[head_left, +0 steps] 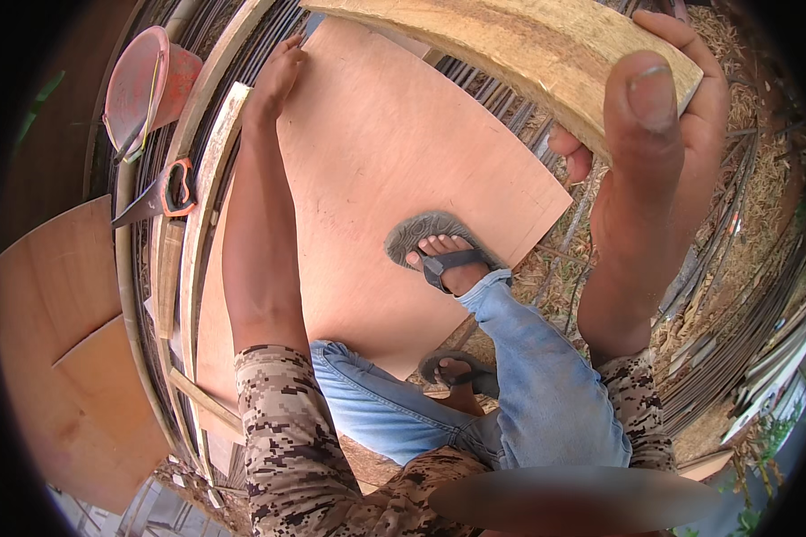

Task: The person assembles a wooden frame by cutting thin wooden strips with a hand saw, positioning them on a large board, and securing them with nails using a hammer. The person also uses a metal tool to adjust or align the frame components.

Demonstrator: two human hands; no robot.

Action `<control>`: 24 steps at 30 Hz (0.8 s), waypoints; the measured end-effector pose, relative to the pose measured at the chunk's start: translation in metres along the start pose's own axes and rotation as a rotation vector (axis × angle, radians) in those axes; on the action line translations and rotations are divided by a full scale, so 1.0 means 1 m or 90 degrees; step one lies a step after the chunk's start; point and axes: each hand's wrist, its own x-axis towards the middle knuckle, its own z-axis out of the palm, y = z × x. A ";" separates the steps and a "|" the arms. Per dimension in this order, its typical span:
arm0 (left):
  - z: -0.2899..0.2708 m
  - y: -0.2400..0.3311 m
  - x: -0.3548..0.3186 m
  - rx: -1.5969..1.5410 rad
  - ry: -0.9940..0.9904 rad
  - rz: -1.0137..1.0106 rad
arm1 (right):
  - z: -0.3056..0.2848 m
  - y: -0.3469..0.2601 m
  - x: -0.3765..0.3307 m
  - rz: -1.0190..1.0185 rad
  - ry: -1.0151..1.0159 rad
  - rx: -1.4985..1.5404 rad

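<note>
My right hand (654, 152) grips the end of a pale wooden plank (546, 54), thumb on the near side and fingers round the far side. The plank slants up across the top of the view and runs out of it. My left hand (280, 79) is at the upper left edge of a plywood sheet (358, 152). Its fingers are curled together; what they hold, if anything, is hidden. My sandalled foot (452, 259) stands on the sheet, and the other sandal (461, 371) is by its near edge.
On the left, a handsaw (157, 197) with an orange-and-black handle rests across long timber strips (208, 197). A red bucket (175, 85) stands beyond it. More plywood (63, 268) lies far left. Bundles of thin metal rods (716, 358) and dry litter (748, 179) cover the ground at right.
</note>
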 end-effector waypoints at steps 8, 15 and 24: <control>-0.001 0.000 0.008 0.002 -0.029 -0.016 | -0.010 0.035 0.032 0.033 -0.249 0.027; 0.001 0.004 -0.002 -0.001 0.002 -0.009 | -0.012 0.043 0.034 0.012 -0.251 -0.071; 0.000 -0.001 0.001 -0.007 -0.008 -0.013 | 0.004 0.043 0.042 0.015 -0.179 0.024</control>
